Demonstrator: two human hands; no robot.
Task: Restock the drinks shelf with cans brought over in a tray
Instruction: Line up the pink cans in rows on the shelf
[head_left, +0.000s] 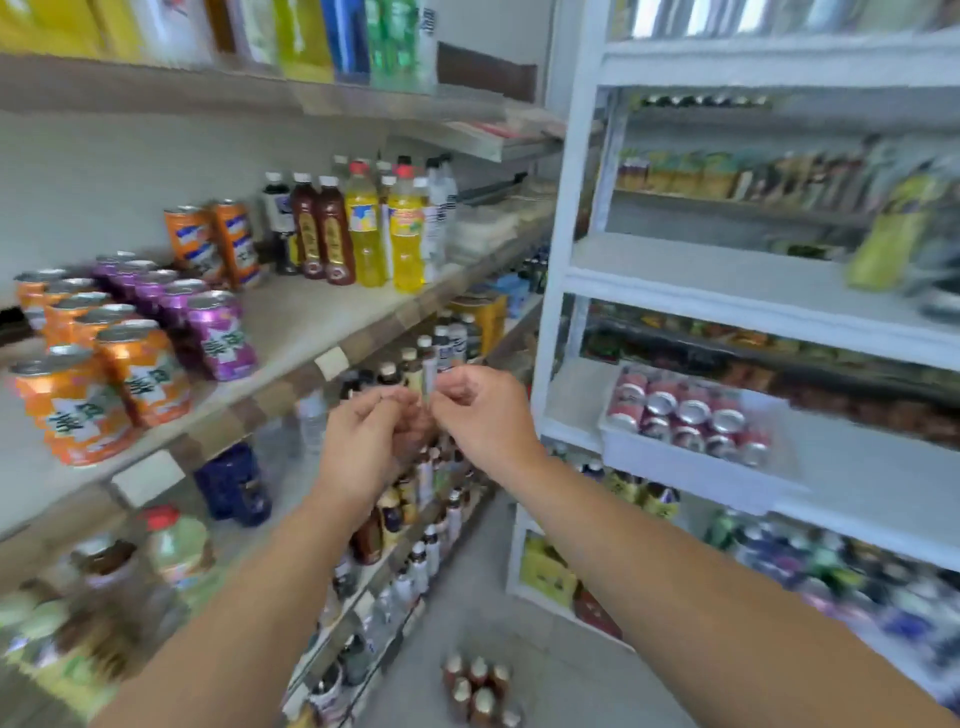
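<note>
1. The left hand (366, 441) and the right hand (485, 415) are hanging in the air close together. Their fingers are curling in, and nothing is showing inside them.
2. The tray (675, 460) is sitting on the white shelf (571, 400) on the right, holding pink cans (693, 410).
3. Orange cans (140, 374) and purple cans (221, 338) are standing on the drinks shelf (311, 322) on the left. Their white Chinese writing is looking too blurry to read.
4. Yellow bottles (405, 239) and brown bottles (332, 234) are standing farther along.

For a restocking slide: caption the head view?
Mid-aisle, left hand and right hand meet, fingers curled, between shelved orange cans and purple cans and a white tray of red cans.
</note>
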